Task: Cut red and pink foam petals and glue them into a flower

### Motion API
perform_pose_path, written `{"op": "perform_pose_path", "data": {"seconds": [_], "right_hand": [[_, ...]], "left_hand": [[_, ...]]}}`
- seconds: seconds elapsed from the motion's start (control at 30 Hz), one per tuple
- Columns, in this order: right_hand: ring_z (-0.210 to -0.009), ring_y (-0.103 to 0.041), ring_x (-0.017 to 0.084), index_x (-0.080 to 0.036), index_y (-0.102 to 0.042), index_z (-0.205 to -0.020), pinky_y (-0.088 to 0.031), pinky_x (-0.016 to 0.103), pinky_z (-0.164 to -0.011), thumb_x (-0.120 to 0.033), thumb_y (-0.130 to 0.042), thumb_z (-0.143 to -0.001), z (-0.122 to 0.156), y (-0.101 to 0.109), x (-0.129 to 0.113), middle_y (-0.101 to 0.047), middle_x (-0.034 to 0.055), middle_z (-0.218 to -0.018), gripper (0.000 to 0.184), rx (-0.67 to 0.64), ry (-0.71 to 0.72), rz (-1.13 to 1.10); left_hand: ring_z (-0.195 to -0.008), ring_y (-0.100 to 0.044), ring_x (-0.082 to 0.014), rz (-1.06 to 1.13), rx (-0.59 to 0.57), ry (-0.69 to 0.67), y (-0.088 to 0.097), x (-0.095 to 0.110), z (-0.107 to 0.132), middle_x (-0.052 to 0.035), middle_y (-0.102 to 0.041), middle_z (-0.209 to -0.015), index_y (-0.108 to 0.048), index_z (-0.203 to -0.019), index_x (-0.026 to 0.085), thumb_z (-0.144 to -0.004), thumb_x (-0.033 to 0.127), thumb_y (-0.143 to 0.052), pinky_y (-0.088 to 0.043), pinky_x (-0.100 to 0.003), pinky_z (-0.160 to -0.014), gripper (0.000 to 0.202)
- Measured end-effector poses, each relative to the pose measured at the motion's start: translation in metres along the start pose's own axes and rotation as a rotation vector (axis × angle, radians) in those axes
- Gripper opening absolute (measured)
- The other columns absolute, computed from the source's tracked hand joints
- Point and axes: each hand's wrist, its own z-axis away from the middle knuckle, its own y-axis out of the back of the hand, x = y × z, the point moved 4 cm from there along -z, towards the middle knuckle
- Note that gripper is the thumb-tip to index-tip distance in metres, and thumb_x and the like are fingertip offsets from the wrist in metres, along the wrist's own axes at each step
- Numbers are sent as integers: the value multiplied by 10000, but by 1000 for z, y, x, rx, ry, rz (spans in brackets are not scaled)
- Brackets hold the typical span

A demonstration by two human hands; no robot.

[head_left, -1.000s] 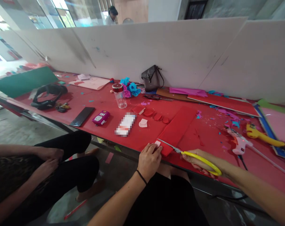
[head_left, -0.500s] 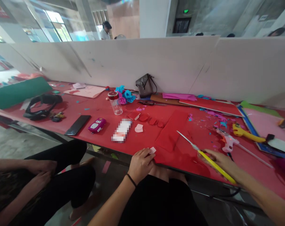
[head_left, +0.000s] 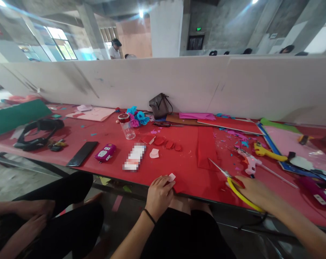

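My left hand [head_left: 159, 194] rests at the near edge of the red table [head_left: 98, 136], its fingertips pinched on a small pale pink paper piece [head_left: 171, 177] and a red scrap beside it. My right hand [head_left: 253, 190] grips the yellow-handled scissors [head_left: 230, 180], whose blades point up and left and lie low over the table. A red sheet [head_left: 206, 147] lies on the table just beyond the scissor tips. Small red cut shapes [head_left: 165, 142] and a pale pink cutout [head_left: 154, 153] lie farther back.
A pink glue gun [head_left: 247, 160] and a yellow one [head_left: 267, 153] lie to the right. A glass jar [head_left: 126, 126], paper flowers [head_left: 137, 117], a brown bag [head_left: 159, 105], a phone [head_left: 82, 153], a pink case [head_left: 105, 152] and a headset [head_left: 37, 128] are on the table. Another person's hands [head_left: 30, 214] rest on their lap at left.
My right hand drew the scissors away from the red sheet to the right and lowered them to the table. The left hand stayed at the table edge. The camera tilted upward.
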Motion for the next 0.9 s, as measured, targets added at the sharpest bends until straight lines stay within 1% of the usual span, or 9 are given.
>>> {"op": "perform_pose_path", "data": {"seconds": [0.07,0.17,0.33,0.4,0.57,0.67,0.8,0.87,0.9], "right_hand": [[-801,-702,332,-201,-681,-946,-465,350,-644,-472,-445,-859,-4,2,13,-742,144,-802,369,49,-39,68],[-797,-702,334,-191,-657,-1005,-455,346,-630,-481,-409,-873,-4,2,12,-739,144,-812,403,73,-24,96],[-864,-703,333,-160,-580,-1175,-463,348,-658,-501,-341,-900,0,6,-18,-736,162,-908,499,116,-36,118],[-898,-699,330,-150,-544,-1237,-469,351,-681,-508,-329,-909,-6,8,-31,-733,169,-912,531,136,-49,116],[-876,-692,347,-138,-438,-1349,-469,393,-680,-395,-343,-928,-26,1,-44,-718,184,-919,502,136,-74,196],[-862,-683,323,-167,-472,-1342,-475,398,-692,-357,-366,-930,-26,-5,-42,-700,170,-951,466,143,-48,247],[-1000,-597,360,-209,-616,-1221,-472,445,-747,-286,-457,-890,-13,-3,-54,-631,194,-1061,375,364,53,353],[-1036,-566,352,-193,-639,-1193,-460,465,-822,-263,-474,-878,-9,-8,-73,-617,189,-1094,362,424,187,270],[-1040,-567,335,-179,-629,-1211,-453,460,-866,-275,-476,-881,-9,-13,-84,-619,181,-1109,376,411,259,181]], "left_hand": [[-974,-650,-216,-32,-4,22,-3,2,-7,-58,-713,-1056,-722,-984,245,-786,100,-561,-537,-397,-880,294],[-949,-641,-227,-70,-25,71,-9,8,-20,-74,-709,-1035,-719,-993,227,-798,117,-548,-523,-405,-854,281],[-951,-609,-267,-63,-70,118,-11,17,-31,-98,-691,-1054,-687,-1057,205,-777,229,-600,-473,-465,-850,294],[-966,-600,-264,-24,-65,117,-9,18,-32,-100,-684,-1083,-657,-1108,201,-758,208,-598,-448,-478,-884,355],[-967,-600,-231,52,-20,261,-10,-3,-41,-100,-676,-1049,-644,-1071,161,-769,61,-486,-464,-412,-876,356],[-916,-611,-216,84,-11,361,-19,-20,-50,-101,-659,-973,-661,-977,142,-773,113,-547,-487,-377,-862,235],[-892,-604,-228,44,-102,404,-28,-27,-62,-96,-636,-921,-664,-858,155,-717,204,-664,-483,-395,-859,149],[-890,-603,-239,16,-183,422,-30,-25,-67,-97,-639,-890,-650,-796,159,-708,202,-674,-474,-411,-859,101],[-891,-606,-243,11,-220,428,-30,-23,-69,-94,-644,-868,-639,-773,162,-712,198,-673,-470,-416,-859,79]]}}
